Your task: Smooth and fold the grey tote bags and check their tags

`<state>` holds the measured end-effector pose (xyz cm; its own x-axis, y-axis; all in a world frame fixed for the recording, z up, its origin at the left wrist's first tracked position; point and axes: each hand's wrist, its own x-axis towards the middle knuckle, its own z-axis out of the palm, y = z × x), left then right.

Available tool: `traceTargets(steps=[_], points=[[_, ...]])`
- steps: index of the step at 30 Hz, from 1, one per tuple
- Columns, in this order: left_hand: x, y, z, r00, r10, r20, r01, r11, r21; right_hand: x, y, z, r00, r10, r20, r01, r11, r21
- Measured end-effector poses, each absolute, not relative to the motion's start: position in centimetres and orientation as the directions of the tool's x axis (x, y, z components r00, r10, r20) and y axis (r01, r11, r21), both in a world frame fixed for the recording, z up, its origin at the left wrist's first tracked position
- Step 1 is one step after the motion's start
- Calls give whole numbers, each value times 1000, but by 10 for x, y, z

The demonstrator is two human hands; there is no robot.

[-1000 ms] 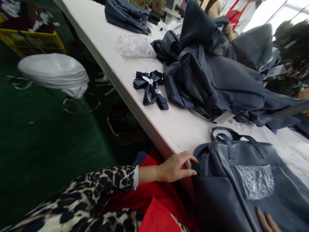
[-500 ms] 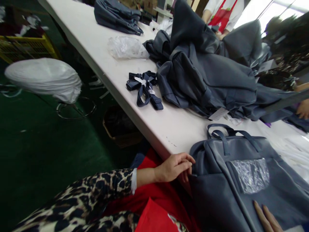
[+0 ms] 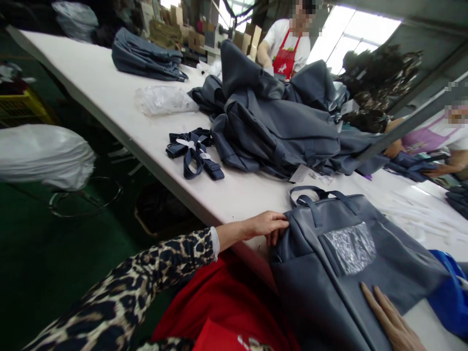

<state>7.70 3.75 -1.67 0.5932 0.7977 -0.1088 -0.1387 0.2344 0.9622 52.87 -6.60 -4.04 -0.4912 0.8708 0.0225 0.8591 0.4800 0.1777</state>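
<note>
A grey-blue bag (image 3: 351, 273) with two handles and a clear plastic patch lies flat at the near edge of the white table (image 3: 109, 105). My left hand (image 3: 268, 225) pinches the bag's left side at the table edge, fingers closed on the fabric. My right hand (image 3: 389, 319) lies flat on the bag's lower part, fingers stretched out. Dark blue straps (image 3: 195, 156) with white tags lie on the table to the left, apart from both hands.
A heap of grey-blue bags (image 3: 278, 126) fills the table's middle, with a clear plastic bag (image 3: 163, 100) and a folded stack (image 3: 144, 58) behind. People work across the table. A blue bag (image 3: 449, 292) sits at right. A white sack (image 3: 44, 156) lies on the green floor.
The view has swung up and right. My left hand moved up onto the bag's side and closed on it. More of my right hand shows, flat on the bag.
</note>
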Motion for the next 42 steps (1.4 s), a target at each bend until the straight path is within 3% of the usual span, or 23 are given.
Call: traceTargets(steps=[6, 11, 13, 15, 18, 21, 25, 28, 31, 34, 35, 38, 40, 42], points=[[82, 44, 3, 619, 784, -45, -138, 165, 977, 509, -66, -31, -415, 910, 1, 895, 408, 180], [95, 73, -1, 204, 976, 75, 77, -92, 993, 480, -42, -13, -325, 943, -72, 916, 332, 227], [98, 68, 0, 32, 987, 160, 148, -163, 975, 473, -36, -8, -319, 943, -94, 912, 332, 240], [100, 49, 2, -29, 935, 354, 221, -340, 914, 469, -36, -6, -319, 943, -94, 910, 332, 249], [102, 9, 2, 204, 719, 664, 372, -685, 627, 470, -40, -7, -321, 945, -67, 912, 328, 249], [105, -17, -4, 462, 579, 672, 445, -807, 389, 473, -42, -11, -329, 943, -42, 921, 331, 208], [107, -15, -17, 570, 543, 617, 505, -824, 258, 479, -39, -8, -291, 954, -77, 949, 298, 101], [108, -6, -22, 567, 547, 616, 512, -820, 256, 469, -49, 11, -285, 957, -58, 958, 286, 5], [107, -2, -22, 544, 563, 623, 496, -814, 303, 437, -87, 32, -271, 938, 215, 940, 306, -152], [106, -2, -18, 549, 561, 619, 472, -820, 324, 392, -138, 29, -74, 829, 555, 892, 303, -334], [106, -2, -17, 562, 554, 615, 456, -827, 329, 377, -153, 22, -12, 807, 590, 858, 311, -408], [106, 0, -12, 588, 539, 603, 401, -842, 363, 338, -170, -7, 80, 926, 368, 753, 186, -631], [106, 2, -10, 586, 547, 598, 371, -837, 403, 322, -160, -20, 172, 961, 215, 731, 22, -682], [105, 4, -8, 574, 551, 606, 324, -832, 450, 313, -141, -22, 301, 936, 180, 733, -107, -672]])
